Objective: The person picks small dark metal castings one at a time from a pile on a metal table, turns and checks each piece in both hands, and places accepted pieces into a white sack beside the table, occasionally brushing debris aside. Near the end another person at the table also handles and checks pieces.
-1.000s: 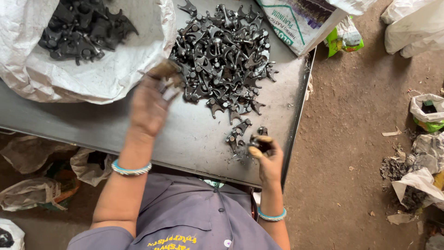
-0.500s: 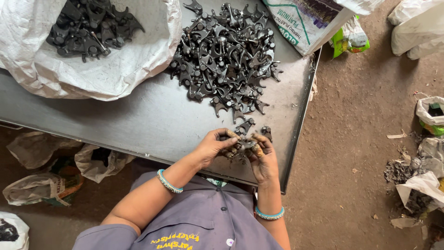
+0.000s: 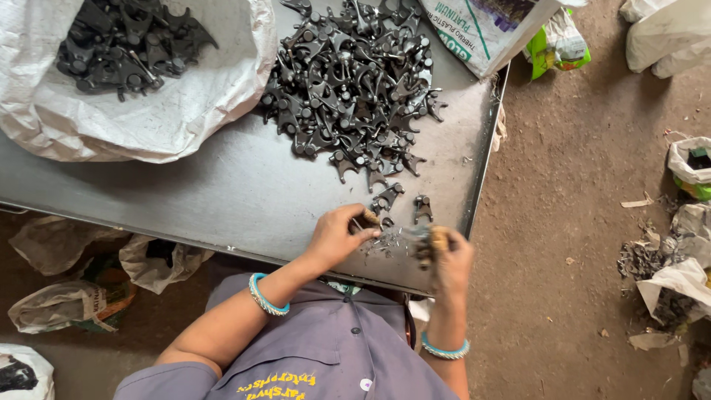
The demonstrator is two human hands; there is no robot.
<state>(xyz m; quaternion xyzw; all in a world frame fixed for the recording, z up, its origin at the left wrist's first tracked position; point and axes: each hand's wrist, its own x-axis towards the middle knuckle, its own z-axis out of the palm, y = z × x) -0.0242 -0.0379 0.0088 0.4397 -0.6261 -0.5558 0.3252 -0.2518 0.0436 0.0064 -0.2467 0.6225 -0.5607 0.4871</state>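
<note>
**Small dark parts worked at the table's near edge**

At the near edge of the metal table, both hands sit close together over a scatter of shavings. The left hand is curled, fingers closed on a thin tool whose tip points toward the right hand. The right hand is closed round a small dark part, blurred, so its exact shape cannot be told. Two loose parts lie just beyond the hands, and the big pile lies farther up the table. A white sack at the far left holds more of the same pieces.

The part looks like cast or moulded stuff: stiff, light for its kind, with prongs and lugs that give the fingers purchase. Its edges may be rough, so a pinch across the thicker body seems the safest hold, with the prongs left free.

Half a second ago the hands were touching, bunched over one part; now they have drawn slightly apart, the right hand shifted rightward. A second ago the left hand was raised near the sack.
</note>
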